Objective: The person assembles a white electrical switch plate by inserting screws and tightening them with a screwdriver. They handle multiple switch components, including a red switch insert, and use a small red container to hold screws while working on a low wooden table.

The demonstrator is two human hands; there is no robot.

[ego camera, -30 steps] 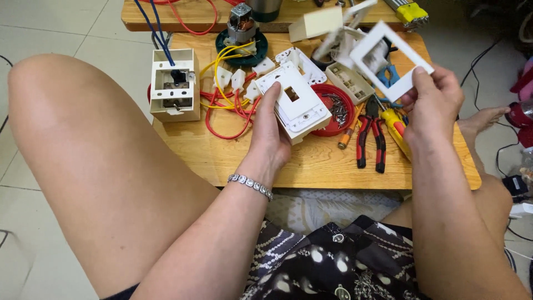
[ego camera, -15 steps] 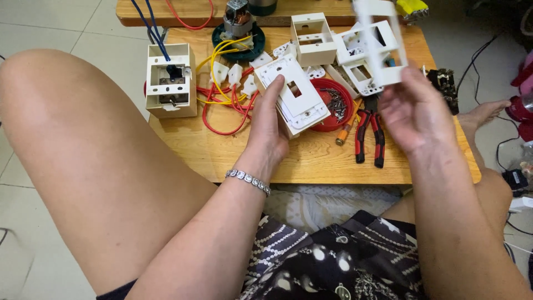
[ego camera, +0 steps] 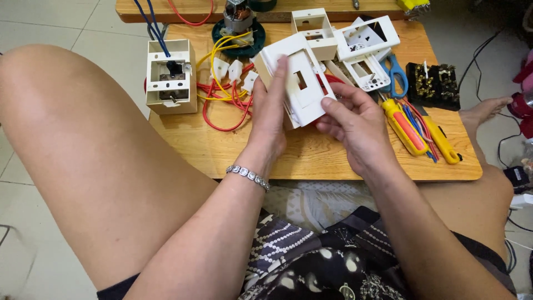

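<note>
Two hands grip one white switch plate (ego camera: 300, 86) above the wooden table (ego camera: 311, 155): left hand (ego camera: 270, 114) closed along its left edge, right hand (ego camera: 355, 119) pinching its lower right. Left of the plate, a cream box (ego camera: 171, 78) holds a switch with blue wires. Beyond the table lies tiled floor (ego camera: 50, 22).

Wooden board (ego camera: 311, 155): screwdrivers (ego camera: 408, 126), wires (ego camera: 222, 97), probably switch-boxes (ego camera: 169, 78).

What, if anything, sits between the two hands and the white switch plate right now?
Nothing visible does. The left hand lies along the left edge of the white switch plate, and the right hand touches its lower right edge. The plate is raised above the wooden table; the red wires lie off to the left.
</note>
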